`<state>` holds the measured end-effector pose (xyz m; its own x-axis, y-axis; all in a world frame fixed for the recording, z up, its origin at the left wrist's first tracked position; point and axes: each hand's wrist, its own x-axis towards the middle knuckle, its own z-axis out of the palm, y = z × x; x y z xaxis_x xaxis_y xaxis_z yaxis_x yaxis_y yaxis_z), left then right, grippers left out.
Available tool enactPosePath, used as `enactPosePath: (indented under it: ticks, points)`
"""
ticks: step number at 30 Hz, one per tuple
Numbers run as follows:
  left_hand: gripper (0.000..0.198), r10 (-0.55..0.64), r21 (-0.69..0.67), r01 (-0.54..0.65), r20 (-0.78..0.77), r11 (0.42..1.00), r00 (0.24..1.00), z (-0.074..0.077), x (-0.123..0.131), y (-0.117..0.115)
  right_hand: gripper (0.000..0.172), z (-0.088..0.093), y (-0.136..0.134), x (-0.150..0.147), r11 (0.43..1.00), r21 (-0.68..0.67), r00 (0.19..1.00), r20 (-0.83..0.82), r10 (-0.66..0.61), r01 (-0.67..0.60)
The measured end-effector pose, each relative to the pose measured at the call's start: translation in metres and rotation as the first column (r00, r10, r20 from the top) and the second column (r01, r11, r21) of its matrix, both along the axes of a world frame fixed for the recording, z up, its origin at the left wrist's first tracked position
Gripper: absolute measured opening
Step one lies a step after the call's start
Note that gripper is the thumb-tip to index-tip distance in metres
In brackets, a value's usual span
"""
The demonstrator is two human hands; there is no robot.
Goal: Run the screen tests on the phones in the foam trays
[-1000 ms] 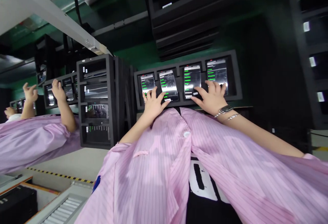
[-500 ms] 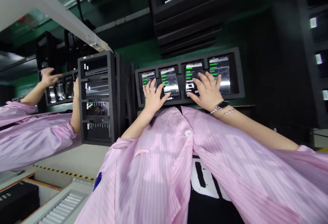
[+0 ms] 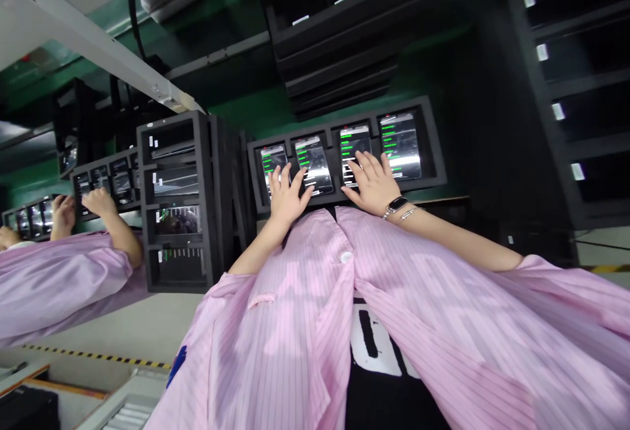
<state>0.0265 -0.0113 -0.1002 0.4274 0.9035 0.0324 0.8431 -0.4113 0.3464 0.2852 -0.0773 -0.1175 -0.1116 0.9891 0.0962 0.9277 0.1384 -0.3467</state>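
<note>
In front of me a black foam tray (image 3: 433, 148) holds several smartphones side by side, their lit screens showing green text lines. My left hand (image 3: 286, 200) is spread over the lower part of the leftmost phone (image 3: 272, 156), its fingers reaching toward the second phone (image 3: 315, 161). Over the third phone (image 3: 353, 141) my right hand (image 3: 375, 184) lies with fingers apart, its fingertips at the screen's lower half. To its right is the fourth phone (image 3: 399, 144). Neither hand grasps anything; whether each fingertip touches glass I cannot tell.
Upright black trays with devices (image 3: 174, 203) stand on the left. Stacked black trays (image 3: 339, 56) sit behind, and another device tray (image 3: 566, 108) is at the right. At far left a co-worker's hands (image 3: 101, 203) are over another phone tray (image 3: 121, 177).
My right hand has shifted left, away from the fourth phone toward the third. My left hand stays near the left phones. The view has shifted, and the co-worker's raised hand has come down.
</note>
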Motion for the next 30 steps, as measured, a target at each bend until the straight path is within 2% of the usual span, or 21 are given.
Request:
enactPosePath:
  ticks: [5, 8, 12, 15, 17, 20, 22, 26, 28, 30]
  points:
    - [0.051, 0.010, -0.017, -0.010, -0.003, 1.000, 1.000, 0.000, 0.003, 0.002, 0.067, 0.001, 0.004, -0.002, 0.999, -0.032, 1.000, 0.020, 0.014, -0.013]
    - [0.056, 0.049, 0.015, -0.050, 0.021, 0.999, 0.999, 0.003, -0.005, 0.002, 0.066, 0.002, 0.001, 0.004, 0.999, -0.048, 1.000, -0.007, 0.008, -0.008]
    - [0.067, 0.195, 0.052, -0.198, 0.043, 0.979, 0.980, 0.007, -0.036, -0.001, 0.066, 0.004, -0.018, 0.025, 0.996, -0.066, 0.997, -0.039, -0.061, 0.058]
    - [0.069, 0.279, 0.012, -0.279, 0.007, 0.960, 0.960, 0.006, -0.064, -0.008, 0.071, 0.000, -0.036, 0.045, 0.990, -0.036, 0.990, -0.035, -0.139, 0.137]
    - [0.066, 0.278, -0.035, -0.279, -0.025, 0.960, 0.960, 0.003, -0.076, -0.012, 0.077, -0.007, -0.044, 0.055, 0.984, 0.021, 0.984, -0.042, -0.176, 0.177]
    - [0.062, 0.241, -0.079, -0.244, -0.044, 0.967, 0.969, 0.000, -0.081, -0.015, 0.082, -0.014, -0.047, 0.058, 0.982, 0.060, 0.983, -0.052, -0.174, 0.177]
    - [0.063, 0.243, -0.081, -0.247, -0.050, 0.966, 0.969, 0.000, -0.080, -0.015, 0.081, -0.013, -0.047, 0.054, 0.984, 0.053, 0.985, -0.048, -0.166, 0.168]
    - [0.058, 0.256, -0.098, -0.264, -0.090, 0.960, 0.963, 0.002, -0.077, -0.014, 0.074, 0.001, -0.039, 0.044, 0.989, -0.026, 0.987, -0.058, -0.149, 0.148]
    - [0.055, 0.254, -0.086, -0.260, -0.080, 0.962, 0.964, 0.004, -0.077, -0.009, 0.072, 0.008, -0.027, 0.041, 0.988, -0.052, 0.985, -0.083, -0.150, 0.146]
    - [0.060, 0.249, -0.045, -0.250, -0.026, 0.967, 0.968, 0.006, -0.074, 0.006, 0.068, 0.014, -0.003, 0.040, 0.988, -0.050, 0.982, -0.113, -0.149, 0.144]
